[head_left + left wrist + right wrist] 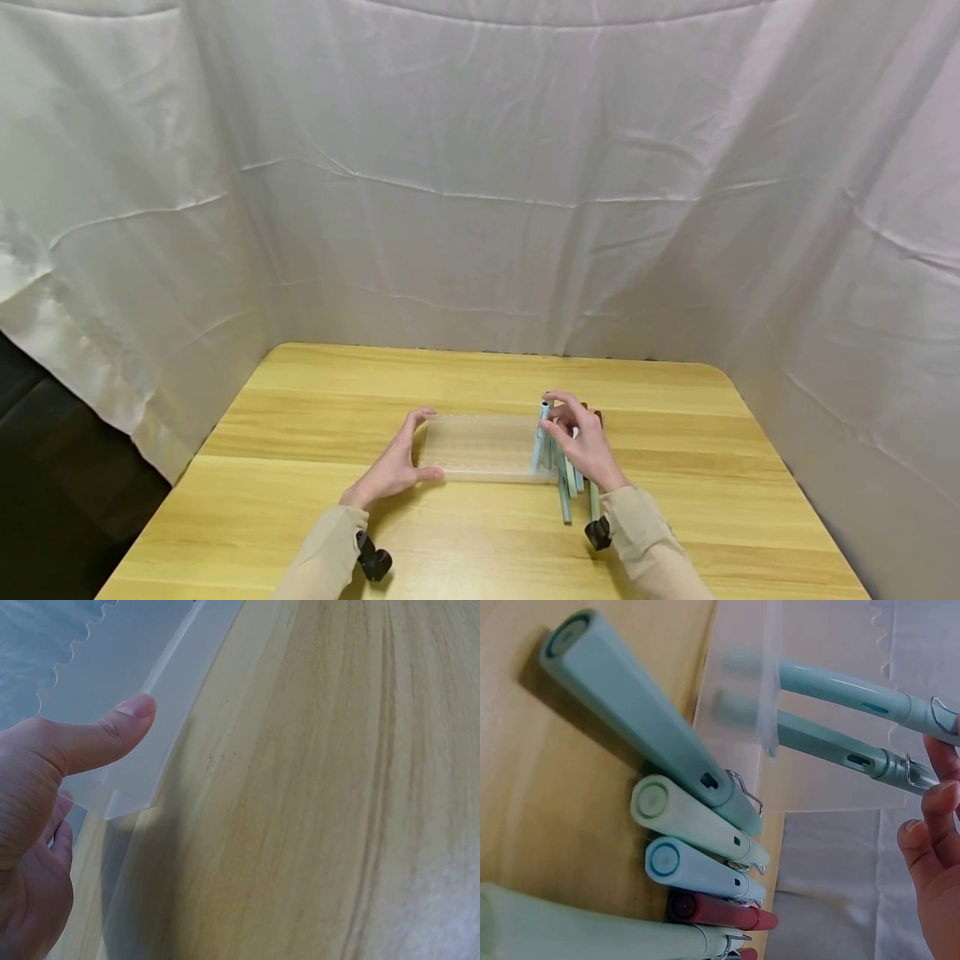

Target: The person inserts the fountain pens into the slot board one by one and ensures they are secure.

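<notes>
Head view: the left hand (392,473) holds a clear box (476,446) with two pens (832,686) inside; the right hand (588,450) pinches one.

Forward-down head view, close wrist views, tray (480,446) in all

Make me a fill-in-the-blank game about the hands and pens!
1. The see-through tray is gripped at one end by the person's ____ hand.
2. The number of pens standing in the tray is ____.
3. A dark ____ pen lies next to the loose light blue pen.

Missing words: left; two; red.
</notes>
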A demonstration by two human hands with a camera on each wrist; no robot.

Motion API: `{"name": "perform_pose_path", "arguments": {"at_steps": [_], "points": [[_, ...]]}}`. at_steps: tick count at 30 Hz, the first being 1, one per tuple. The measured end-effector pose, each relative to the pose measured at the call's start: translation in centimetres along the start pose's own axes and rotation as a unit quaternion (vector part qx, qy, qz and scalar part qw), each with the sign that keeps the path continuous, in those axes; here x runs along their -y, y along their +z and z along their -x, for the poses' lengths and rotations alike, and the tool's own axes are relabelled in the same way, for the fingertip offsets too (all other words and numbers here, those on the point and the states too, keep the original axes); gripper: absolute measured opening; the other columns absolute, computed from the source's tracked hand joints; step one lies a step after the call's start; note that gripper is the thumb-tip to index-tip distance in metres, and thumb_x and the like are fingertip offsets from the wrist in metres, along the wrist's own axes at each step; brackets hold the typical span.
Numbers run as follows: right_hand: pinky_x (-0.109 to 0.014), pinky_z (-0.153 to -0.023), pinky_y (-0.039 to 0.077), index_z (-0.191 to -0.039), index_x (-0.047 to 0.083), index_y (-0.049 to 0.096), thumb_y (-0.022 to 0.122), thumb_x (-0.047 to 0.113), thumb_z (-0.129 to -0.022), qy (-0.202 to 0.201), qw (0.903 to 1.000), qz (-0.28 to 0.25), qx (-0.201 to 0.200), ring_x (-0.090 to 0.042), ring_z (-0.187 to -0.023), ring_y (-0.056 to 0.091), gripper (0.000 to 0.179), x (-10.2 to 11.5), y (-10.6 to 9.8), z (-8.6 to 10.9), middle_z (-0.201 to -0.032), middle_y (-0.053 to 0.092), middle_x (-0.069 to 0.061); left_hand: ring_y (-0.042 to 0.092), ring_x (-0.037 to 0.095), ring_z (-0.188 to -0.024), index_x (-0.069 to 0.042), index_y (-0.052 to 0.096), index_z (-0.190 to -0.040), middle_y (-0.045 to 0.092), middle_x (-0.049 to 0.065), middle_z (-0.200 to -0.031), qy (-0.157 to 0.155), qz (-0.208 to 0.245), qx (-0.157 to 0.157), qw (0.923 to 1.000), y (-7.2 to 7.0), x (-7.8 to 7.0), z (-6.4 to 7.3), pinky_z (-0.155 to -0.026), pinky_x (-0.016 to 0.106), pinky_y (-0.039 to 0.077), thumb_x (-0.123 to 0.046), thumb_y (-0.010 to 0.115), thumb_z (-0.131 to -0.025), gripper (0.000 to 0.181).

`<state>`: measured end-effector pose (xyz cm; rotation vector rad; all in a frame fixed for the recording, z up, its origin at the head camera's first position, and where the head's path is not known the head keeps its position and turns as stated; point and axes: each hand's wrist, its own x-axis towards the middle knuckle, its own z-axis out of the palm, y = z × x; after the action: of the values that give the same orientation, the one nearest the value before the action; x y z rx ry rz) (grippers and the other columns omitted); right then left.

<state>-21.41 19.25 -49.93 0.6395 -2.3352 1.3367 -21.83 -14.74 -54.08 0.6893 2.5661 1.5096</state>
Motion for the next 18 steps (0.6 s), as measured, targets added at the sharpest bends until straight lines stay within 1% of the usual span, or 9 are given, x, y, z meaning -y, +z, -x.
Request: {"name": "perform_pose_path", "arguments": {"at_steps": [3, 6, 9, 11, 12, 14, 16, 18], "points": [[-0.018, -0.051, 0.036, -0.123, 0.010, 0.062, 0.071, 0.004, -0.091, -0.007, 1.0000, 0.003, -0.001, -0.004, -0.058, 0.042, 0.034, 0.05, 0.08, -0.02, -0.081, 0.071, -0.005, 0.026, 0.045, -0.151, -0.008, 0.028, -0.152, 0.030, 0.021, -0.162, -0.003, -0.001, 0.001, 1.0000, 0.02, 0.01, 0.01, -0.122, 0.070, 0.018, -0.019, 0.088, -0.074, 0.099], [-0.020, -0.052, 0.038, -0.122, 0.010, 0.064, 0.073, 0.004, -0.089, -0.018, 0.9993, 0.033, -0.009, -0.006, -0.060, 0.044, 0.034, 0.03, 0.26, -0.06, -0.082, 0.072, -0.003, 0.026, 0.046, -0.151, -0.008, 0.028, -0.152, 0.029, 0.021, -0.162, -0.004, -0.001, 0.000, 1.0000, 0.05, 0.02, 0.05, -0.122, 0.070, 0.018, -0.019, 0.088, -0.074, 0.100], [-0.029, -0.060, 0.044, -0.121, 0.009, 0.066, 0.077, 0.006, -0.086, -0.034, 0.9956, 0.084, -0.023, -0.011, -0.072, 0.049, 0.037, -0.06, 0.48, -0.08, -0.089, 0.072, -0.002, 0.025, 0.045, -0.151, -0.009, 0.028, -0.152, 0.029, 0.021, -0.162, -0.007, 0.000, 0.001, 1.0000, 0.06, 0.00, 0.08, -0.122, 0.070, 0.018, -0.020, 0.088, -0.074, 0.100], [-0.035, -0.070, 0.047, -0.121, 0.008, 0.067, 0.080, 0.008, -0.084, -0.049, 0.9909, 0.120, -0.035, -0.015, -0.083, 0.050, 0.040, -0.14, 0.62, -0.12, -0.095, 0.070, -0.003, 0.026, 0.045, -0.151, -0.009, 0.028, -0.152, 0.029, 0.021, -0.162, -0.008, -0.001, 0.002, 1.0000, 0.06, -0.03, 0.07, -0.122, 0.069, 0.018, -0.020, 0.089, -0.074, 0.099], [-0.036, -0.073, 0.046, -0.121, 0.008, 0.067, 0.081, 0.008, -0.083, -0.055, 0.9884, 0.136, -0.041, -0.017, -0.088, 0.049, 0.041, -0.19, 0.66, -0.14, -0.097, 0.068, -0.004, 0.026, 0.045, -0.151, -0.009, 0.028, -0.152, 0.029, 0.021, -0.162, -0.007, -0.001, 0.002, 1.0000, 0.06, -0.05, 0.06, -0.122, 0.070, 0.018, -0.020, 0.089, -0.074, 0.099], [-0.036, -0.076, 0.044, -0.120, 0.008, 0.068, 0.083, 0.010, -0.081, -0.068, 0.9838, 0.158, -0.050, -0.019, -0.095, 0.047, 0.042, -0.27, 0.75, -0.23, -0.099, 0.063, -0.007, 0.025, 0.045, -0.152, -0.010, 0.029, -0.152, 0.029, 0.021, -0.162, -0.008, -0.001, 0.002, 1.0000, 0.06, -0.05, 0.06, -0.123, 0.069, 0.019, -0.020, 0.088, -0.074, 0.099], [-0.034, -0.077, 0.041, -0.120, 0.009, 0.069, 0.084, 0.010, -0.079, -0.076, 0.9806, 0.172, -0.055, -0.021, -0.097, 0.045, 0.043, -0.33, 0.80, -0.31, -0.099, 0.057, -0.009, 0.025, 0.045, -0.152, -0.010, 0.029, -0.152, 0.029, 0.021, -0.162, -0.008, 0.000, 0.001, 1.0000, 0.06, -0.07, 0.08, -0.122, 0.069, 0.019, -0.019, 0.088, -0.074, 0.099], [-0.032, -0.076, 0.038, -0.121, 0.011, 0.069, 0.085, 0.012, -0.078, -0.073, 0.9796, 0.180, -0.053, -0.022, -0.096, 0.043, 0.045, -0.38, 0.83, -0.36, -0.098, 0.053, -0.009, 0.025, 0.044, -0.152, -0.009, 0.028, -0.152, 0.028, 0.021, -0.162, -0.010, 0.001, 0.001, 1.0000, 0.07, -0.05, 0.10, -0.123, 0.069, 0.019, -0.018, 0.088, -0.074, 0.099]]}}
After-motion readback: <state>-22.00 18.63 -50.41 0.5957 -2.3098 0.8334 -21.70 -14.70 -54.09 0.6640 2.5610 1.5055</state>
